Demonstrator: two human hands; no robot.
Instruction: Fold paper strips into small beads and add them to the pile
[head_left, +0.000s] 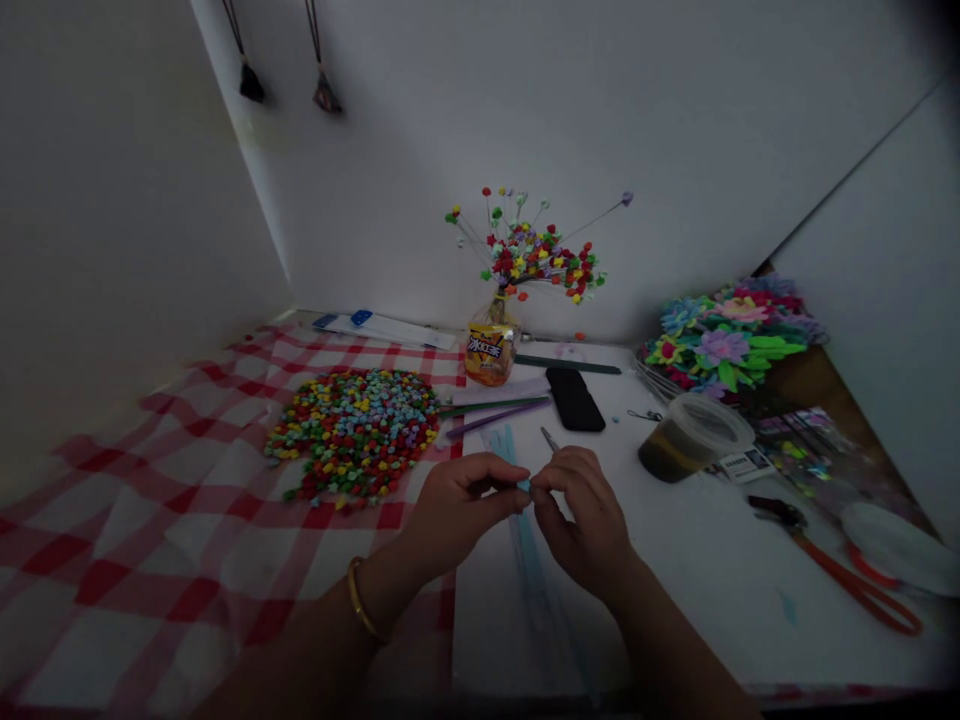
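Gold bangle (360, 600) on left wrist. Left hand (457, 505) and right hand (583, 522) meet, both pinching 1 small blue piece (523, 486) above white worktop (697, 560); thin pin (550, 438) juts from right hand.

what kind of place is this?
Probably a home craft table in a room corner. A heap of small coloured pieces lies on a red-checked cloth, a drink bottle holds stems tipped with them, and artificial flowers sit at right. The left hand and right hand pinch a small blue piece.
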